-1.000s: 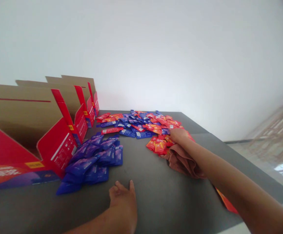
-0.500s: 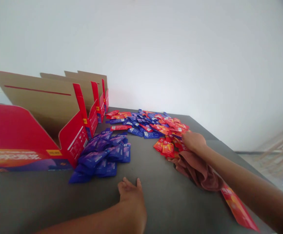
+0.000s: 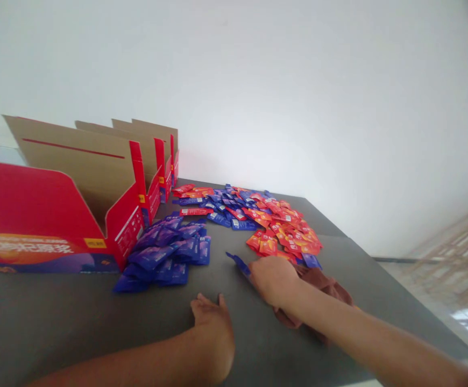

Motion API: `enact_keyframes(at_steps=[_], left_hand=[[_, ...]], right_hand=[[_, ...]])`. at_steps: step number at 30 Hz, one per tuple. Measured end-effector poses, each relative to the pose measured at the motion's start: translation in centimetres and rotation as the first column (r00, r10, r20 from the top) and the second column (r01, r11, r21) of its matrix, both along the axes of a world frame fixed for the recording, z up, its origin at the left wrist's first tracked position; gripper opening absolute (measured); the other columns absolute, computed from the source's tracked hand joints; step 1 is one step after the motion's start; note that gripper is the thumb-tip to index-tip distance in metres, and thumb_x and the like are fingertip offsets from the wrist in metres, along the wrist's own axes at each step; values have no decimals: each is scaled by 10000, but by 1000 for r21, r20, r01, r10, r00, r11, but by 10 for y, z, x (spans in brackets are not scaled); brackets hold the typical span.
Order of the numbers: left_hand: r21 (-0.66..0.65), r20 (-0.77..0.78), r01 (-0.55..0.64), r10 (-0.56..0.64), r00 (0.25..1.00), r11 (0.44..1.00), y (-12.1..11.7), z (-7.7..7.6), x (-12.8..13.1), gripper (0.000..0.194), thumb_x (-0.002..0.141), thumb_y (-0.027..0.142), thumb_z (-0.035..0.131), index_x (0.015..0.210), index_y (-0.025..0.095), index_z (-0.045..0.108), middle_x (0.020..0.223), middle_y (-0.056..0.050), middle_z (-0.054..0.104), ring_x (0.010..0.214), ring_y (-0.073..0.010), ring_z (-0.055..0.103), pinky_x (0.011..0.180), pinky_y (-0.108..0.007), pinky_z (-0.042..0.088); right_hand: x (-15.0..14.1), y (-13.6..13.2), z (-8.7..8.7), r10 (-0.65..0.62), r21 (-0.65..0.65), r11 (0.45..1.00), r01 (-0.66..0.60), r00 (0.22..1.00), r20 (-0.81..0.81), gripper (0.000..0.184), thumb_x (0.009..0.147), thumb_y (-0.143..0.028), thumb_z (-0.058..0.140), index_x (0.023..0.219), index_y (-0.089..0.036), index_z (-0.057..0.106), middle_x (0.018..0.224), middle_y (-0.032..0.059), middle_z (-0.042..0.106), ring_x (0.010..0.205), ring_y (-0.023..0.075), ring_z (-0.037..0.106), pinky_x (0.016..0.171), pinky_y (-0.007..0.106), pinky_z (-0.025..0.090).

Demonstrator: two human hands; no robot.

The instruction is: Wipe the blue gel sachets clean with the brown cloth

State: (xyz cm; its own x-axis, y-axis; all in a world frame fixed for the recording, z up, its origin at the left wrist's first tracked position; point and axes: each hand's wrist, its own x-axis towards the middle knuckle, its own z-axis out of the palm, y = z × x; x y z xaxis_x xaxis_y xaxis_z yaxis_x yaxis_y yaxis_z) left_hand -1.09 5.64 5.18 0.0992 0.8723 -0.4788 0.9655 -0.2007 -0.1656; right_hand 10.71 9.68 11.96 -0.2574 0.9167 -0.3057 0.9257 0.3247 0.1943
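Observation:
My right hand (image 3: 272, 279) pinches a blue sachet (image 3: 238, 263), whose end sticks out to the left of my fingers. The hand rests over a crumpled brown cloth (image 3: 317, 290), just below a spread of red-orange sachets (image 3: 282, 239). Farther back, blue and red sachets lie mixed (image 3: 234, 207). My left hand (image 3: 213, 333) lies on the table with its fingers apart, holding nothing, a little below a heap of purple-blue sachets (image 3: 165, 255).
Several red cardboard display boxes (image 3: 76, 209) stand open in a row along the left of the dark grey table (image 3: 97, 322). The table's far and right edges run across the view, with floor and a blurred lattice (image 3: 452, 252) beyond.
My right hand has moved left and toward me from the red sachets, and it now holds a blue sachet. My left hand has stayed nearly still.

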Motion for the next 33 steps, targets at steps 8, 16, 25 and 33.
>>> enact_keyframes(at_steps=[8, 16, 25, 33], left_hand=[[5, -17, -12, 12, 1000, 1000, 2, -3, -2, 546, 795, 367, 516, 1296, 220, 355, 1321, -112, 472, 1155, -257, 468, 969, -545, 356], [84, 35, -16, 13, 999, 996, 1, -2, -3, 562, 738, 168, 536, 1281, 163, 394, 1239, -222, 513, 1120, -355, 490, 900, -480, 410], [134, 44, -61, 55, 997, 989, -1, -3, -3, 429, 806, 85, 379, 1223, 118, 472, 1231, -235, 517, 1111, -283, 514, 912, -446, 410], [71, 108, -67, 59, 992, 995, 2, 1, -4, 475, 773, 74, 397, 1240, 137, 449, 1240, -241, 479, 1131, -335, 474, 913, -459, 408]], right_hand=[[29, 13, 1, 149, 167, 982, -92, 917, -370, 322, 900, -397, 366, 853, -218, 631, 757, 32, 664, 736, 155, 600, 634, 232, 382], [39, 47, -25, 306, 53, 943, -328, 795, -524, 347, 852, -321, 478, 1185, -236, 525, 863, 20, 666, 803, 154, 604, 707, 239, 407], [-12, 29, -57, 305, 65, 952, -300, 900, -311, 696, 769, -609, 456, 1378, -352, 238, 1086, 101, 564, 837, 273, 607, 659, 347, 439], [-10, -31, -73, -171, 94, 973, 210, 933, -316, 574, 859, -425, 373, 1373, -213, 233, 954, 138, 628, 801, 283, 614, 625, 361, 420]])
